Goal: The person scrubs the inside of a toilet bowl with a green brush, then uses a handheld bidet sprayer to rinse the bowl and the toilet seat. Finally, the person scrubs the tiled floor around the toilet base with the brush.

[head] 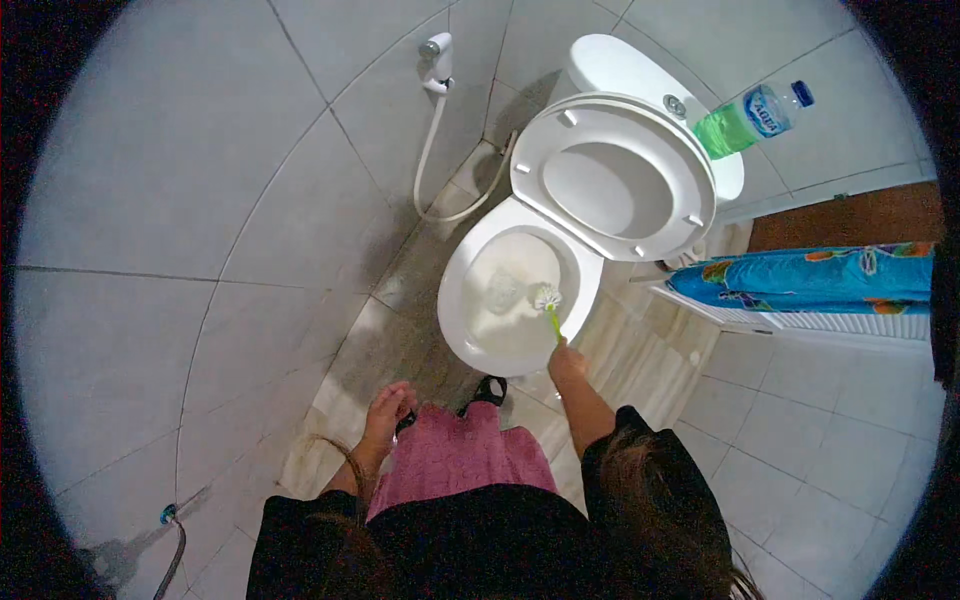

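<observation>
My right hand [568, 365] grips the green handle of a toilet brush [550, 301] near the front right of the toilet bowl [459, 315]. The brush's round white bristle head is over the inside of the bowl; whether it touches the surface I cannot tell. Behind the bowl, the white seat and lid [682, 195] stand raised against the cistern. Beside my pink skirt or trousers, my left hand [391, 409] hangs with nothing in it, its fingers loosely bent and partly apart.
A plastic Aqua bottle [727, 131] of green liquid lies tilted on the cistern [622, 56]. A bidet sprayer [437, 64] hangs on the left tiled wall, its white hose [420, 176] looping down. Blue patterned cloth [810, 277] hangs at the right. A metal hose [176, 555] is lower left.
</observation>
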Tool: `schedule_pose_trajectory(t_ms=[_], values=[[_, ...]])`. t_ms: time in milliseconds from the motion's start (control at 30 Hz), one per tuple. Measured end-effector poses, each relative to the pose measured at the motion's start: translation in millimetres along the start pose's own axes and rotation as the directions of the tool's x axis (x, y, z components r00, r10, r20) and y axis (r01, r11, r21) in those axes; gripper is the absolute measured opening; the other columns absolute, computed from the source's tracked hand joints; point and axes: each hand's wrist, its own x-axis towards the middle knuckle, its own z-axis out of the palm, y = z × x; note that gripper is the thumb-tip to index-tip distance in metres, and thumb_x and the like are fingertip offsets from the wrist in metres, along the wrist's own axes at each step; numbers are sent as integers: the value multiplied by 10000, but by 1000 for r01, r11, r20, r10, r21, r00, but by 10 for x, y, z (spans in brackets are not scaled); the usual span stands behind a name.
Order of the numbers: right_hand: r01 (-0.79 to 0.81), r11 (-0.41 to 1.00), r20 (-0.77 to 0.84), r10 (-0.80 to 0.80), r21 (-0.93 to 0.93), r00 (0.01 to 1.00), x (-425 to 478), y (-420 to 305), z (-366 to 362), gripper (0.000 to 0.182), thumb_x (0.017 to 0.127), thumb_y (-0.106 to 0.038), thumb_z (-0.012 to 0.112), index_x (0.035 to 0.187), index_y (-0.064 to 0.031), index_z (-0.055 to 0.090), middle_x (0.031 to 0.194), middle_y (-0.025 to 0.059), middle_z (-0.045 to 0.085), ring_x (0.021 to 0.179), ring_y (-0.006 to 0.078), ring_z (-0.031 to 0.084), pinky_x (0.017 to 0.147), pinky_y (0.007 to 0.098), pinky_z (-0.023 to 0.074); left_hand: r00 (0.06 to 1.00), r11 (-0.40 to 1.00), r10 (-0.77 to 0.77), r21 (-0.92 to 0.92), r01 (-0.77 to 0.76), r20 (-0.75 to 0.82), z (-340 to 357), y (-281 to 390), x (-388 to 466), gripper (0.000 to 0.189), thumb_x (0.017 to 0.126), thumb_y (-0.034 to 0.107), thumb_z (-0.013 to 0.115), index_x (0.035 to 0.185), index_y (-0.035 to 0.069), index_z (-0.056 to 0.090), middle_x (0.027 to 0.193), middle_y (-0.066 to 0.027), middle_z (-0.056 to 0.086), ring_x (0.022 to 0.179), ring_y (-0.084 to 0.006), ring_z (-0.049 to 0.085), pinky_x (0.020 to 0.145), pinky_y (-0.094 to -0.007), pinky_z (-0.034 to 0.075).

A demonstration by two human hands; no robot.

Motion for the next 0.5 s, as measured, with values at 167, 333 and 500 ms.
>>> schedule_pose_trajectory(t_ms=[167, 333, 500], values=[[606, 786, 60, -616, 124, 786, 109, -369, 342, 244, 679, -108, 495, 898, -8, 538, 759, 177, 579, 734, 345, 562, 655, 386, 450, 1000, 981, 5, 194, -3, -8, 281, 107, 5, 275, 848, 200, 435, 1068, 39, 468, 957, -66, 541, 869, -150, 514, 760, -266, 406], [485, 555, -81, -599, 676, 797, -17, 39, 111, 295, 763, -166, 469, 1028, -45, 516, 605, 103, 505, 569, 251, 508, 533, 361, 414, 941, 819, 263, 466, -335, 214, 910, 698, -24, 285, 843, 223, 441, 1053, 36, 487, 957, -73, 547, 902, -157, 505, 793, -268, 387], [32, 565, 108, -212, 824, 971, -521, 810, 173, 414, 762, -351, 522, 1046, -51, 509, 808, 149, 577, 693, 242, 549, 640, 351, 439, 683, 247, 515, 674, -697, 518, 1975, 1637, 344, 268, 827, 207, 448, 1032, 45, 506, 980, -108, 544, 919, -226, 507, 822, -297, 374]])
